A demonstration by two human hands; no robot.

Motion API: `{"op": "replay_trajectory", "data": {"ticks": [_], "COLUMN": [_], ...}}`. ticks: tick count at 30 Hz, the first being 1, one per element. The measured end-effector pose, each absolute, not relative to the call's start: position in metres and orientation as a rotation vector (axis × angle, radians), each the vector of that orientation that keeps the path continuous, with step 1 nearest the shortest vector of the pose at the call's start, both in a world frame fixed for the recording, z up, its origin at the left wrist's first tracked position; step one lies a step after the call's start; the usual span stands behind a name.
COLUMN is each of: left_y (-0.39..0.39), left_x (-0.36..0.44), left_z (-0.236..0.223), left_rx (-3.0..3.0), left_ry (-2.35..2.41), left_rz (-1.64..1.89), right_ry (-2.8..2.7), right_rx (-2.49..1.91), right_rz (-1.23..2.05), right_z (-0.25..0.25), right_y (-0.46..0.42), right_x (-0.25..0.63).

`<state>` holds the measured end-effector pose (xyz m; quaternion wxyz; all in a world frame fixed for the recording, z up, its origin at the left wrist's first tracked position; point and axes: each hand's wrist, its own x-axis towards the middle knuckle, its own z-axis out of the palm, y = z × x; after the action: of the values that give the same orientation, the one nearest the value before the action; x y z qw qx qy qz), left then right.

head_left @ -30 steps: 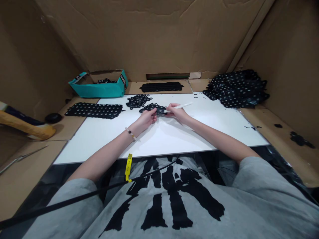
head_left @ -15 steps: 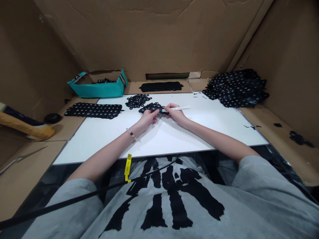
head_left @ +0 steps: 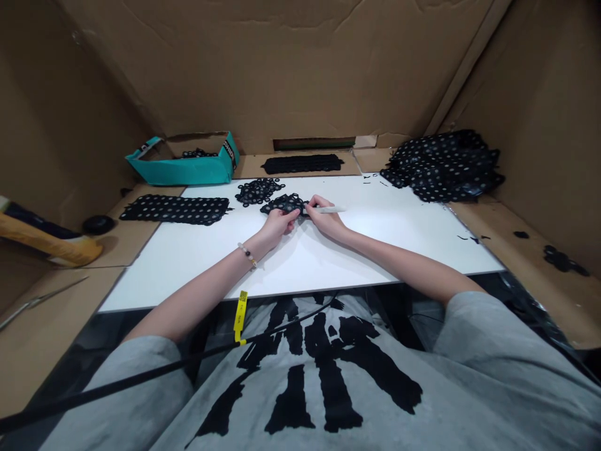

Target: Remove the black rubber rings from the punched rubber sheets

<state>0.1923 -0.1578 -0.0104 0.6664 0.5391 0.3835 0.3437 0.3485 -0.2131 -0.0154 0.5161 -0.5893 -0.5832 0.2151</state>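
Left hand (head_left: 279, 222) is narrow, pinching a black perforated sheet piece (head_left: 286, 202), which sits mid-frame over the white tabletop (head_left: 305, 266). Right hand (head_left: 326, 219) is also narrow, at the piece's right edge, gripping a white stylus-like tool (head_left: 331, 210). Risk: the thin webbing between the holes could tear if the tool levers too hard. Loose ring pile (head_left: 259, 191), just upper left of the piece, could get mixed in if bumped. Labels: teal box (head_left: 183, 170), upper left, shows partial "SHO" lettering. Yellow tag (head_left: 241, 316) on a black cable (head_left: 141, 388), bottom centre, has print too small to read.
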Motion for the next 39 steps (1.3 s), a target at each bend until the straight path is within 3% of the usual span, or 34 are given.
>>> {"op": "replay_trajectory", "data": {"ticks": [11, 17, 23, 39], "left_y": [-0.161, -0.157, -0.162, -0.165], "left_x": [0.192, 0.192, 0.195, 0.193], "left_z": [0.004, -0.002, -0.001, 0.004], "left_rx": [0.846, 0.835, 0.934, 0.991], "left_ry": [0.827, 0.801, 0.789, 0.818], "left_rz": [0.738, 0.793, 0.773, 0.736], "right_ry": [-1.132, -0.871, -1.033, -1.039], "right_rx": [-1.220, -1.427, -1.374, -1.333], "right_rz": [0.815, 1.159, 0.787, 0.899], "right_z": [-0.002, 0.013, 0.014, -0.005], "right_y": [-0.210, -0.204, -0.204, -0.215], "right_x": [0.360, 0.389, 0.388, 0.355]}}
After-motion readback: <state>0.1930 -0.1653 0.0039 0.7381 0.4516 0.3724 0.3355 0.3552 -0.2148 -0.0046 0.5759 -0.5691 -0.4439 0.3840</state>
